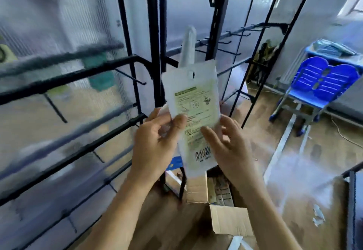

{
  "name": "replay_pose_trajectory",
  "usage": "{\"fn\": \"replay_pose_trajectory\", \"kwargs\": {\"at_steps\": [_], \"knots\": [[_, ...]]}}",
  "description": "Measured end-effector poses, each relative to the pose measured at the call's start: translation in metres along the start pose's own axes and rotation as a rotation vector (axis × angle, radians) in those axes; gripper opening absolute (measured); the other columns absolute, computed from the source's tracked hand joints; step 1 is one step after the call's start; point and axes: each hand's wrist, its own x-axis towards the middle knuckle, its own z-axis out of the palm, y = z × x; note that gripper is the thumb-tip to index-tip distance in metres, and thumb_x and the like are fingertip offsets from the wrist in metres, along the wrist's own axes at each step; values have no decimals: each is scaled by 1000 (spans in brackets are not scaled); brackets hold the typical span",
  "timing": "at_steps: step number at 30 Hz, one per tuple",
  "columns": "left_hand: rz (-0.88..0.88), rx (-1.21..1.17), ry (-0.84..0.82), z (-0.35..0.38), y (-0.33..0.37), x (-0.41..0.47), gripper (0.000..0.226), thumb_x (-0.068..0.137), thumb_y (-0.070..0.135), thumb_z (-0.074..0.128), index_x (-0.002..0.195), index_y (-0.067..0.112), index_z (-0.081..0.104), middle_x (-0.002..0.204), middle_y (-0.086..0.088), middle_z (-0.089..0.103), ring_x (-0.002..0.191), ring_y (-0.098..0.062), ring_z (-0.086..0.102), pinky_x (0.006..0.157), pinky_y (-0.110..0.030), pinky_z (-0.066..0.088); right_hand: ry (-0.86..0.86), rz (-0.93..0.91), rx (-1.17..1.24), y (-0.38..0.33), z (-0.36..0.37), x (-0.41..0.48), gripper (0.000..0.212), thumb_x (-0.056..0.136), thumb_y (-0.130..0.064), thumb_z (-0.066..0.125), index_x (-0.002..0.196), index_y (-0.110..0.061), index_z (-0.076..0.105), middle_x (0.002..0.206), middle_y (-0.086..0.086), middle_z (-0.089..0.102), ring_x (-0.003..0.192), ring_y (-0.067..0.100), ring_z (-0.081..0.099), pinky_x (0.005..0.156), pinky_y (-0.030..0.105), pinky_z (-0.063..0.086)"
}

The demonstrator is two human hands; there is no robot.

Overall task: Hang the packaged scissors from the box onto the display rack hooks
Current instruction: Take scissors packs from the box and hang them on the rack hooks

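- Scissors pack (pixel 193 100) held up at centre view, printed back towards the camera, its hang hole (pixel 191 74) at 12 o'clock.
- Left hand (pixel 155 143) pinches the 9 o'clock edge; right hand (pixel 229 145) steadies the 4 o'clock edge, thumb on its face, fingers loosely spread.
- Likely risk: the small hole misses a hook tip, and the light grip lets the pack slip.
- Display rack (pixel 157 33) stands behind, nearest hook (pixel 135 78) at 9 o'clock, box (pixel 229 218) at 6 o'clock, blue chair (pixel 322 81) at 3 o'clock. The upright sits directly behind the pack.

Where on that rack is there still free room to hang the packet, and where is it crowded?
Bare hooks on the rack's right section, behind the packet, look free; so does the hook left of the black upright. Far left, blurred green items already hang. Below, the open box is crowded with packets.
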Motion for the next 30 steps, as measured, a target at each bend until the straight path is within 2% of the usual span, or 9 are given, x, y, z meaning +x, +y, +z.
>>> {"fn": "replay_pose_trajectory", "kwargs": {"at_steps": [3,5,8,16,19,21,23,26,30], "knots": [[-10,-25,128,-40,16,-16,21,75,57,57,93,52,66,101,18,68,99,-2,64,86,-30,52,-71,-123,-184,-34,44,-29,101,68,-57,64,145,-32,4,133,-9,27,119,-9,24,91,-4,27],[2,-12,190,-62,32,-27,20,76,52,56,92,50,68,97,25,67,96,1,64,85,-28,52,-149,-221,-249,-54,68,-45,119,59,-69,55,135,-40,-32,138,-17,3,127,-8,3,101,5,18],[45,12,272,-92,54,-40,10,83,43,61,91,41,68,93,27,68,90,7,64,76,-11,50,-215,-298,-252,-81,94,-49,120,54,-73,51,121,-46,-45,124,-31,-7,122,-20,-7,102,14,23],[99,176,450,-151,72,-38,21,82,53,49,89,46,68,100,23,65,98,7,60,80,-11,48,-428,-419,16,-124,146,-18,110,57,-55,55,146,-28,-4,146,-11,11,137,-2,10,103,6,22],[116,320,565,-168,74,-31,17,83,50,48,84,51,65,90,19,65,89,10,59,73,-4,43,-588,-394,290,-137,160,1,86,58,-43,54,139,-37,24,146,-10,33,132,8,33,110,32,34],[121,472,657,-179,70,-25,25,81,50,49,94,38,67,95,9,65,83,9,60,72,-1,40,-764,-374,525,-144,167,14,67,63,-33,51,130,-33,47,115,-1,62,91,10,58,79,29,53],[82,603,742,-188,65,-21,50,76,59,44,106,26,68,107,0,66,89,6,58,77,-1,38,-863,-329,684,-151,174,23,31,69,-26,49,93,-31,67,67,-2,60,54,10,50,51,18,44],[-35,780,788,-198,61,-21,70,69,68,37,118,25,62,126,-1,59,123,-7,42,86,-6,29,-754,-192,748,-153,186,33,21,76,-14,48,76,-22,68,73,2,62,71,15,55,63,21,47],[-84,844,840,-205,53,-24,72,67,70,41,120,24,61,122,4,56,114,-6,48,85,-10,32,-742,-123,818,-147,199,39,22,85,-5,47,89,-17,66,82,4,65,77,19,57,68,26,48]]}}
